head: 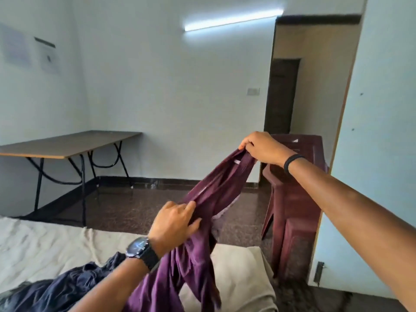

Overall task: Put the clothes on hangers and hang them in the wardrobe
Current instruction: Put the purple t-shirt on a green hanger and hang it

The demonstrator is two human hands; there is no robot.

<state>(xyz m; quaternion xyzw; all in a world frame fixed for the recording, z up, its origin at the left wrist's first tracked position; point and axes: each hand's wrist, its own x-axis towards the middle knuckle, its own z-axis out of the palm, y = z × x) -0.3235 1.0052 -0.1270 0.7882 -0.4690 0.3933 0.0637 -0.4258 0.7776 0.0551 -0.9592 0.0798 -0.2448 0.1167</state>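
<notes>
Both hands stretch the maroon shirt (209, 199) diagonally, collar upper right.

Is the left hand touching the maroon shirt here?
Touching. The head view shows the left hand with fingers curled into the maroon shirt mid-length.

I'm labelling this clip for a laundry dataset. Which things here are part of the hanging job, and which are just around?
Part of the job:
maroon shirt, gripped by the right hand and left hand
dark blue garment on the bed

Just around:
folding table
stacked plastic chairs
No hanger or wardrobe shows.
</notes>
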